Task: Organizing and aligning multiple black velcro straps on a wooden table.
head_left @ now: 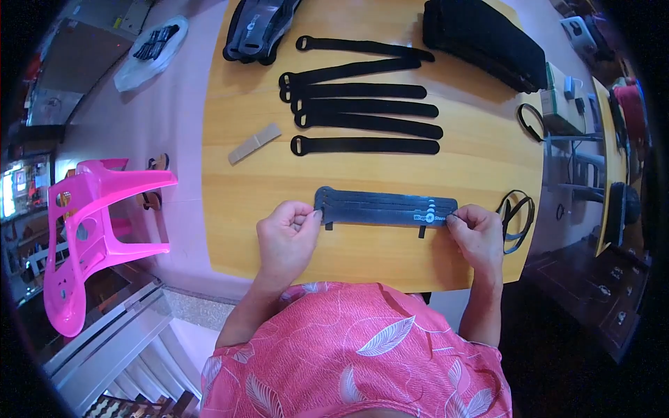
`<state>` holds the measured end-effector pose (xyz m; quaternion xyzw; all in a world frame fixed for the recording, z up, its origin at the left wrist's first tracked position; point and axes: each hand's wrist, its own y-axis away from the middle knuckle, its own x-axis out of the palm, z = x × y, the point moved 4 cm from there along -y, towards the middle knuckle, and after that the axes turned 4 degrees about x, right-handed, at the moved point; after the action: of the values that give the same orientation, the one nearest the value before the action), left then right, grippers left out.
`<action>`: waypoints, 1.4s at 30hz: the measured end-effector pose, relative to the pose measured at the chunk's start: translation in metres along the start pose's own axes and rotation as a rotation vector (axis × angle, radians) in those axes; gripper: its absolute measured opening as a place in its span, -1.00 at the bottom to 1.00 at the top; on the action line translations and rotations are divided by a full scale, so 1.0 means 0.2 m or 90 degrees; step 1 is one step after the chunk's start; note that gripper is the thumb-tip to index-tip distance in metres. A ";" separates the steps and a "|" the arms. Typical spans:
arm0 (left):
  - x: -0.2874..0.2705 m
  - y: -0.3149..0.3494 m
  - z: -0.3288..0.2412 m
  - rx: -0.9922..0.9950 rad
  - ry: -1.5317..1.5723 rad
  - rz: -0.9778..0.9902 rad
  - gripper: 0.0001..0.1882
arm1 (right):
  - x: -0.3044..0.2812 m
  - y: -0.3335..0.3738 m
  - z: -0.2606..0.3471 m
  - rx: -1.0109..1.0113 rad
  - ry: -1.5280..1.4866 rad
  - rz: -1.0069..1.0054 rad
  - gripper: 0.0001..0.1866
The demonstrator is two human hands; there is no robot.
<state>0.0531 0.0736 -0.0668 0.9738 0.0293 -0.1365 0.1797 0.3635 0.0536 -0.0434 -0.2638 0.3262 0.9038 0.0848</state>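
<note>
A fanned stack of dark hook-and-loop straps [376, 207] with white print at its right end lies level near the front of the table. My left hand [287, 233] is closed, pinching the stack's left corner. At the opposite end, the fingertips of my right hand [479, 237] pinch the lower right corner. Two short dark tabs [421, 232] stick out below the stack's near edge. Farther off, several single black straps [366, 145] are laid out in rows, slotted ends to the left. Beside them on the left is a beige strip [254, 143].
The yellow wooden table [279, 181] also bears a bundle of straps [259, 29] at far left and a black fabric pile [481, 45] at far right. Thin black bands [517, 221] curl at the right edge. A pink plastic stool [87, 230] and a plastic bag [132, 73] are left.
</note>
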 end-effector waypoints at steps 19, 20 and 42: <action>0.02 0.00 -0.02 -0.012 0.008 -0.031 -0.94 | 0.00 -0.01 0.00 -0.020 -0.010 0.007 -0.83; 0.02 0.00 -0.02 0.002 -0.009 -0.031 -0.94 | -0.01 -0.01 -0.01 -0.016 -0.009 0.000 -0.83; 0.03 0.00 -0.01 0.036 -0.022 -0.029 -0.93 | 0.00 0.01 0.02 -0.097 0.062 -0.067 -0.83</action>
<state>0.0602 0.0744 -0.0660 0.9750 0.0444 -0.1584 0.1496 0.3606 0.0549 -0.0395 -0.3299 0.2456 0.9064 0.0961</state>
